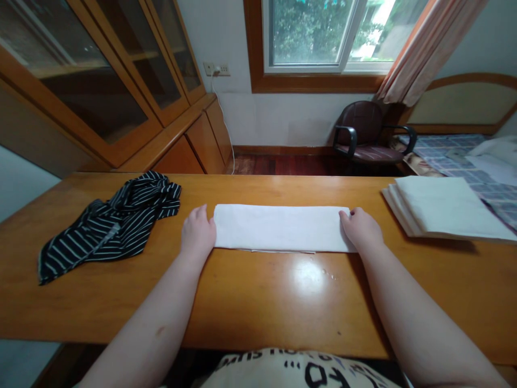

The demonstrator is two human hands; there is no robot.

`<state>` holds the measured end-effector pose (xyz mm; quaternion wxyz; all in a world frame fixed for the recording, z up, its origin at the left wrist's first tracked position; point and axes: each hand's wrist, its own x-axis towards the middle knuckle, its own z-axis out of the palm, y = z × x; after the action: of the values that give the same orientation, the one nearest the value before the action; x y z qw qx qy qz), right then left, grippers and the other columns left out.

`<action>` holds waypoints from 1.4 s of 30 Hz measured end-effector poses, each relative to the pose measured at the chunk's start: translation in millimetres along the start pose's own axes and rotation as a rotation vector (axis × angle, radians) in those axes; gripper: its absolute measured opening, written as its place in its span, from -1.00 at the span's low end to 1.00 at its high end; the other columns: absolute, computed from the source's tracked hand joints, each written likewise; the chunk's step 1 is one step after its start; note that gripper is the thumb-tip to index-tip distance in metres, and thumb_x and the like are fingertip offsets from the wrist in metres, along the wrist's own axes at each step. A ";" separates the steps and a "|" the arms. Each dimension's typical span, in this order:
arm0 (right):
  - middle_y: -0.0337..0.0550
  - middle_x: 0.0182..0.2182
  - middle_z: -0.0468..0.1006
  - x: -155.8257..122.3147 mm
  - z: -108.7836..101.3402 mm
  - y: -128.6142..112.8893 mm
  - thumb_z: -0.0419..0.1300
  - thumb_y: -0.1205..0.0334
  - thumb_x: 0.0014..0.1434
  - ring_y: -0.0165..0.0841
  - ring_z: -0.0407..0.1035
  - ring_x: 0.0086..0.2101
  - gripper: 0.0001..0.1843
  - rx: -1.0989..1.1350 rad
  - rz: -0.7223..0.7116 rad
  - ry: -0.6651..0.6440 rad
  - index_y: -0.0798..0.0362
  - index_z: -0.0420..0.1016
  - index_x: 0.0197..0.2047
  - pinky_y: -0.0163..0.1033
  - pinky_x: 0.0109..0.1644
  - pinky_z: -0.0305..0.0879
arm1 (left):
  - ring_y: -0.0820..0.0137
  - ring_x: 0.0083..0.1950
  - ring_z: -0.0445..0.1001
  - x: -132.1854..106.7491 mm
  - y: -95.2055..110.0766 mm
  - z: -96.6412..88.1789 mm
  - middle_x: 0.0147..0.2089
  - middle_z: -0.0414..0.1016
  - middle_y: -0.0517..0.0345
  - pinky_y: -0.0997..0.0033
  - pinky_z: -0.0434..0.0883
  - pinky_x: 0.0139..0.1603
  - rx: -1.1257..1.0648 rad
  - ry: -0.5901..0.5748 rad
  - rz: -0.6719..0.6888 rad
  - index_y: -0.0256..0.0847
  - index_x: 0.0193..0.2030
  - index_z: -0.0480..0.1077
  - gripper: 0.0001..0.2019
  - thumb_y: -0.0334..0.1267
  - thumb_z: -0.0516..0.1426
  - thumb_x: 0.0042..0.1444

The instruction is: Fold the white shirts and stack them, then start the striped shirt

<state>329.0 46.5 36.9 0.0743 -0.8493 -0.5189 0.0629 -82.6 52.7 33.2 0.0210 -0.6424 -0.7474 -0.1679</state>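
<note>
A long, narrow, folded white piece (278, 228) lies crosswise on the wooden table in front of me; cloth or paper, I cannot tell which. Its layers show a little along the near edge. At its left end my left hand (197, 233) is closed against the short edge, fingertips partly hidden. My right hand (361, 230) grips the right end, thumb on top and the other fingers curled at the far corner.
On the left of the table (258, 302) lies a crumpled black-and-white striped cloth (117, 223). A stack of folded white pieces (440, 207) sits at the right. Beyond the table are a wooden cabinet (161, 116), an office chair (365, 132) and a bed (448, 151).
</note>
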 end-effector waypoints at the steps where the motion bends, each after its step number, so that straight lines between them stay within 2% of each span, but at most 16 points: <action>1: 0.27 -0.12 0.50 -4.2 0.9 -3.4 -0.05 -0.05 0.24 0.00 0.37 -0.07 -0.44 0.002 -0.054 0.093 0.26 0.39 0.03 -0.02 -0.04 0.23 | 0.03 0.29 0.20 -4.4 7.6 0.2 0.28 0.22 -0.31 0.07 0.18 0.25 -0.010 0.043 0.091 -0.41 0.26 0.21 -0.50 -0.24 -0.05 0.22; 2: 0.30 -0.05 0.46 -9.3 2.9 -8.0 -0.03 -0.04 0.24 0.02 0.33 -0.01 -0.42 0.009 -0.139 0.186 0.28 0.35 0.09 0.00 0.02 0.20 | 0.06 0.33 0.13 -9.0 16.1 1.5 0.32 0.17 -0.26 0.07 0.12 0.29 -0.027 0.045 0.213 -0.37 0.27 0.21 -0.51 -0.21 -0.06 0.23; 4: 0.32 0.14 0.32 -21.0 10.9 -19.9 0.01 -0.08 0.22 0.02 0.19 0.13 -0.34 0.029 -0.376 0.294 0.27 0.24 0.20 0.04 0.14 0.09 | 0.09 0.40 -0.01 -17.0 33.2 7.0 0.40 0.05 -0.13 0.05 -0.02 0.36 -0.043 -0.051 0.472 -0.25 0.28 0.22 -0.50 -0.12 -0.04 0.24; 6: 0.25 0.28 0.13 -31.8 22.7 -32.3 0.02 -0.16 0.20 0.00 0.03 0.24 -0.24 0.025 -0.627 0.231 0.21 0.15 0.29 0.06 0.23 -0.02 | 0.09 0.44 -0.11 -20.8 45.2 15.5 0.43 -0.02 -0.01 -0.01 -0.12 0.38 -0.024 -0.200 0.619 -0.13 0.32 0.18 -0.47 -0.04 -0.03 0.24; 7: 0.21 0.32 0.07 -35.8 28.8 -37.3 0.01 -0.20 0.20 -0.02 -0.03 0.27 -0.22 0.001 -0.716 0.157 0.17 0.13 0.32 0.08 0.26 -0.08 | 0.11 0.44 -0.13 -20.5 47.9 19.9 0.44 -0.03 0.02 -0.02 -0.13 0.38 -0.008 -0.269 0.639 -0.10 0.34 0.14 -0.46 -0.02 -0.04 0.24; 9: 0.12 0.34 0.02 -39.9 39.1 -43.5 -0.07 -0.24 0.23 -0.05 -0.10 0.31 -0.21 -0.053 -0.800 0.003 0.10 0.08 0.35 0.10 0.31 -0.18 | 0.14 0.44 -0.12 -15.6 46.3 27.5 0.44 -0.04 0.03 0.00 -0.10 0.38 0.028 -0.352 0.593 -0.12 0.37 0.07 -0.43 -0.01 -0.09 0.26; 11: 0.08 0.35 0.00 -39.6 44.3 -44.7 -0.14 -0.26 0.24 -0.08 -0.13 0.32 -0.20 -0.084 -0.800 -0.091 0.08 0.03 0.38 0.09 0.33 -0.23 | 0.15 0.44 -0.12 -7.0 38.0 32.0 0.44 -0.07 0.02 0.02 -0.08 0.37 0.064 -0.365 0.492 -0.16 0.39 0.03 -0.42 -0.02 -0.13 0.28; 16: 0.08 0.36 -0.06 -35.2 41.8 -40.9 -0.17 -0.31 0.22 -0.11 -0.20 0.34 -0.11 -0.088 -0.719 -0.113 0.16 -0.03 0.40 0.03 0.36 -0.24 | 0.06 0.44 -0.12 12.6 14.6 34.3 0.45 -0.11 0.00 -0.16 -0.07 0.33 0.112 -0.334 0.153 -0.20 0.42 -0.09 -0.38 0.00 -0.22 0.28; 19: 0.08 0.37 -0.07 -35.0 40.6 -40.7 -0.16 -0.31 0.22 -0.12 -0.21 0.34 -0.09 -0.094 -0.685 -0.115 0.19 -0.04 0.40 0.01 0.36 -0.23 | 0.01 0.43 -0.11 16.0 9.6 32.9 0.45 -0.09 -0.05 -0.18 -0.05 0.32 0.122 -0.328 0.030 -0.30 0.42 -0.07 -0.36 0.00 -0.25 0.27; 21: 0.07 0.36 -0.06 -35.0 41.2 -40.9 -0.16 -0.31 0.22 -0.12 -0.21 0.34 -0.10 -0.098 -0.689 -0.116 0.19 -0.04 0.40 0.01 0.36 -0.23 | -0.02 0.40 -0.03 14.1 10.3 29.4 0.42 -0.01 -0.20 -0.10 0.02 0.31 0.141 -0.275 -0.018 -0.43 0.38 -0.01 -0.31 0.03 -0.21 0.25; 24: 0.09 0.36 -0.05 -34.9 42.0 -40.8 -0.15 -0.30 0.22 -0.13 -0.21 0.34 -0.10 -0.101 -0.704 -0.107 0.18 -0.03 0.40 0.02 0.36 -0.24 | -0.08 0.25 0.22 6.9 14.5 19.1 0.26 0.25 -0.37 -0.04 0.24 0.17 0.175 -0.195 -0.057 -0.51 0.31 0.12 -0.31 0.03 -0.14 0.22; 27: 0.10 0.36 -0.04 -35.5 41.7 -40.0 -0.14 -0.30 0.22 -0.12 -0.19 0.33 -0.11 -0.096 -0.715 -0.095 0.18 -0.02 0.39 0.04 0.36 -0.22 | -0.09 0.12 0.34 -0.5 18.1 8.4 0.11 0.41 -0.34 -0.03 0.34 0.01 0.187 -0.200 -0.056 -0.43 0.26 0.21 -0.39 -0.01 -0.12 0.22; 29: 0.11 0.35 -0.03 -35.9 41.3 -38.7 -0.14 -0.28 0.22 -0.10 -0.18 0.33 -0.12 -0.082 -0.724 -0.090 0.19 0.00 0.38 0.05 0.36 -0.21 | -0.07 0.10 0.36 -2.3 17.6 5.3 0.08 0.42 -0.32 0.02 0.34 0.01 0.165 -0.215 -0.044 -0.40 0.25 0.22 -0.41 -0.02 -0.10 0.21; 32: 0.13 0.34 0.00 -34.3 40.9 -35.1 -0.11 -0.25 0.23 -0.10 -0.16 0.33 -0.14 -0.033 -0.753 -0.082 0.21 0.01 0.38 0.06 0.35 -0.19 | -0.02 0.09 0.40 1.7 11.2 7.2 0.11 0.40 -0.30 0.10 0.34 0.03 0.058 -0.238 -0.056 -0.35 0.24 0.23 -0.41 0.00 -0.04 0.17; 37: 0.19 0.32 0.05 -31.5 35.8 -32.4 -0.04 -0.17 0.24 -0.07 -0.12 0.32 -0.17 0.018 -0.792 -0.058 0.28 0.02 0.36 0.07 0.35 -0.15 | 0.04 0.03 0.47 13.7 -4.4 10.0 0.05 0.49 -0.20 0.19 0.39 -0.03 -0.242 -0.345 -0.192 -0.29 0.10 0.35 -0.47 -0.03 0.14 0.03; 42: 0.23 0.33 0.04 -62.5 19.1 -55.4 0.04 -0.04 0.23 -0.05 -0.10 0.31 -0.24 -0.020 -0.839 -0.093 0.27 0.05 0.35 0.08 0.32 -0.06 | 0.16 -0.18 0.57 11.1 -9.4 2.1 -0.12 0.58 -0.10 0.32 0.47 -0.27 -0.763 -0.455 -0.348 -0.28 -0.12 0.42 -0.62 -0.06 0.18 0.00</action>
<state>248.8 16.9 30.6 0.0618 -0.5616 -0.8229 0.0604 -93.2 62.8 31.9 -0.4088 -0.4899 -0.7147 -0.2865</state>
